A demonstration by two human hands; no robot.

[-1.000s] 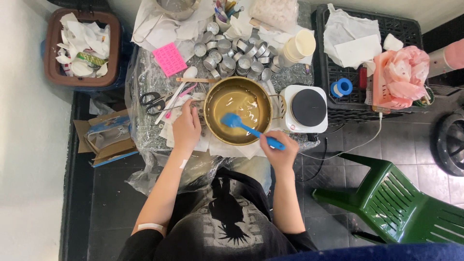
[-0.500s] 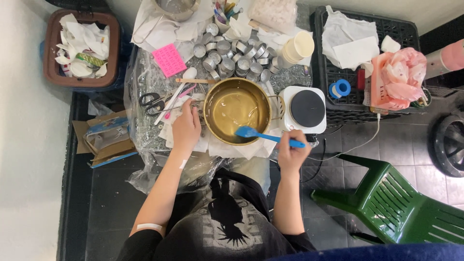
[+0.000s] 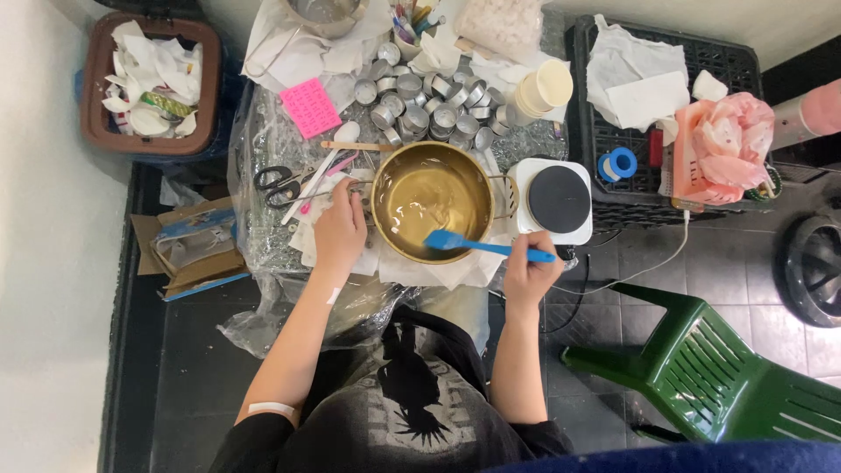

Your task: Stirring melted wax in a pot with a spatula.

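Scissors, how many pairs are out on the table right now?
1. The black-handled scissors lie on the plastic sheet at the table's left side, left of the gold pot and below the pink mould. Others could be hidden under the papers.

The pot (image 3: 431,201) sat at frame centre; the hotplate (image 3: 554,198) just right of it; scissors (image 3: 277,185) to its left; small tins (image 3: 427,101), perhaps candle cups, above; a bin (image 3: 88,114) upper left.
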